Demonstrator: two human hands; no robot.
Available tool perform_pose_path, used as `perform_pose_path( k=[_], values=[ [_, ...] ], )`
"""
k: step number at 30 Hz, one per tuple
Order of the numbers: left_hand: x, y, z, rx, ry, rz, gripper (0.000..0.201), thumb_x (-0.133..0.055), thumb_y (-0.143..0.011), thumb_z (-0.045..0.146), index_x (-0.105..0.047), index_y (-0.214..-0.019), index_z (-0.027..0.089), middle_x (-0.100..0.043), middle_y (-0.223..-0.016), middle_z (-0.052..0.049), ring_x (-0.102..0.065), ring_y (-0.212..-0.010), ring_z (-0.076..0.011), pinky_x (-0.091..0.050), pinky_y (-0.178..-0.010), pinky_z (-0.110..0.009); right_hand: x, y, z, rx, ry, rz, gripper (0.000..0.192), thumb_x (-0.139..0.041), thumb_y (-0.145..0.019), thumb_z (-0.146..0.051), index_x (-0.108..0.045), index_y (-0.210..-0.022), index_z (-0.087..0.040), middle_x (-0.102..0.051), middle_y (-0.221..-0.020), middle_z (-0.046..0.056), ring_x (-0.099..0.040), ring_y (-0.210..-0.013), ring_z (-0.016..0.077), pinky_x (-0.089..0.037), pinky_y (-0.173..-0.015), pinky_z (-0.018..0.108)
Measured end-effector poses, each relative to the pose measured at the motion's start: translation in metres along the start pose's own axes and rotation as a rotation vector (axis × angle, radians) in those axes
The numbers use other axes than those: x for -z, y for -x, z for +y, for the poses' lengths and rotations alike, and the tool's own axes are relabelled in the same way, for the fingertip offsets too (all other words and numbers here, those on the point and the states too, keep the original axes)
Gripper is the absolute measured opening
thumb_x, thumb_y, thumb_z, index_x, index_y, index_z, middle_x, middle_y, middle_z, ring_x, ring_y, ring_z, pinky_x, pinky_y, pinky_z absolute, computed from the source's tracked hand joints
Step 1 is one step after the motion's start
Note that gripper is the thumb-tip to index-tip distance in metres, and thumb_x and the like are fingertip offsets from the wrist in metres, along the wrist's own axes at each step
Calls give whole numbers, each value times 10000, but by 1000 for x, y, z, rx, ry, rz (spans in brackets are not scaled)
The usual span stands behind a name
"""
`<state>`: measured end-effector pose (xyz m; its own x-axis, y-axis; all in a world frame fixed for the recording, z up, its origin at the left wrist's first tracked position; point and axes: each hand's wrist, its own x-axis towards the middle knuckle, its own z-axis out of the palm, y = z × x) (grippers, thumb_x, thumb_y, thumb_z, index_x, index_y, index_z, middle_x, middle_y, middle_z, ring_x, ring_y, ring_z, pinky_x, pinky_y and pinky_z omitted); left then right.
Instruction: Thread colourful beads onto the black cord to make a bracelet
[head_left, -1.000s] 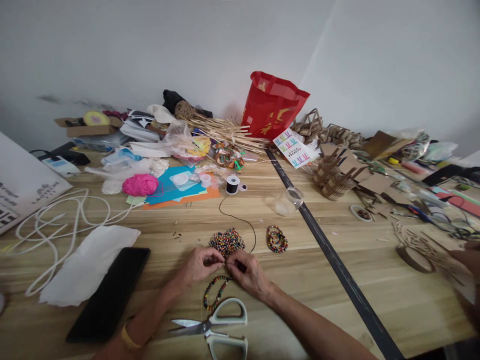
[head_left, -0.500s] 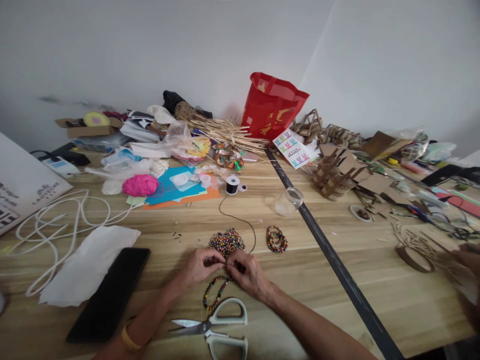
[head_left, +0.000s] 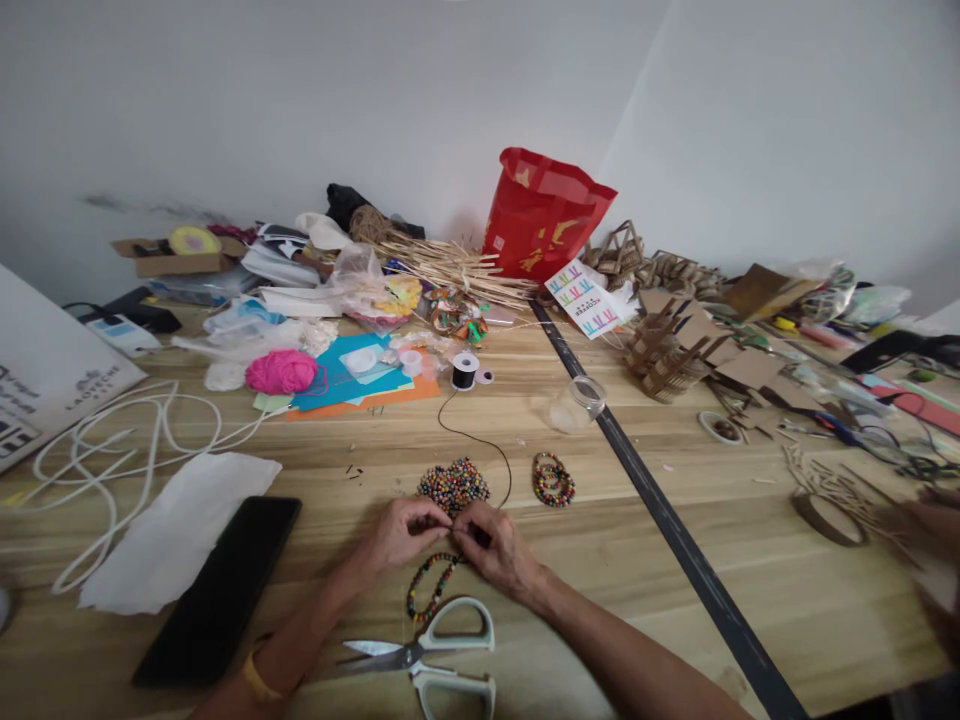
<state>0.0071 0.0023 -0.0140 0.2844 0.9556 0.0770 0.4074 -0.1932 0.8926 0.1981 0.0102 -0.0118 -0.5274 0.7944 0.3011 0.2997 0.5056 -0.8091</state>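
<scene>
My left hand (head_left: 405,532) and my right hand (head_left: 496,545) meet at the fingertips, both pinching a thin black cord. What lies exactly between the fingers is too small to make out. A strand of multicoloured beads (head_left: 412,590) curves on the table just below my fingers. Right behind my fingertips is a heap of small loose beads (head_left: 454,482). The black cord (head_left: 480,438) runs from a spool (head_left: 464,372) round to my right hand. Scissors (head_left: 409,656) with pale handles lie spread in front of me. Finished-looking beaded bracelets (head_left: 554,480) are stacked to the right.
A black phone (head_left: 221,590) and white paper (head_left: 180,530) lie left, by a coiled white cable (head_left: 154,440). A clear jar (head_left: 577,403) stands beyond the bracelets. Pink yarn (head_left: 281,371), a red bag (head_left: 547,215) and small woven baskets (head_left: 664,360) line the back. Another person's hand shows far right.
My hands stay almost still, fingertips together on the cord. The beads, spool and scissors have not moved.
</scene>
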Motion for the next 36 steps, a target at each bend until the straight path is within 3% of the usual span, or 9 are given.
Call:
perform_pose_path(
  k=[17,26,36],
  values=[
    [-1,-1,-5,-94,50,5,104,-620,-733,169,-723,-726,154,-720,-752,-65,-661,-709,-170,-513,-678,-252,0,2,1,-36,-34,4,111,-550,-839,-220,-605,-760,-167,-600,-679,18,-546,-630,128,-425,-594,219],
    [-5,0,-3,74,106,-16,57,-639,-684,156,-693,-701,149,-708,-683,-29,-628,-633,-151,-486,-598,-217,-1,3,2,-89,-123,-13,91,-581,-838,-252,-590,-795,-173,-594,-690,3,-535,-626,118,-429,-586,212],
    [-1,-1,-4,-6,118,-23,101,-653,-717,231,-683,-657,156,-692,-676,-30,-614,-653,-156,-472,-636,-233,1,2,1,37,-73,-17,75,-556,-858,-226,-595,-818,-177,-575,-721,17,-533,-684,134,-425,-627,227]
  ],
)
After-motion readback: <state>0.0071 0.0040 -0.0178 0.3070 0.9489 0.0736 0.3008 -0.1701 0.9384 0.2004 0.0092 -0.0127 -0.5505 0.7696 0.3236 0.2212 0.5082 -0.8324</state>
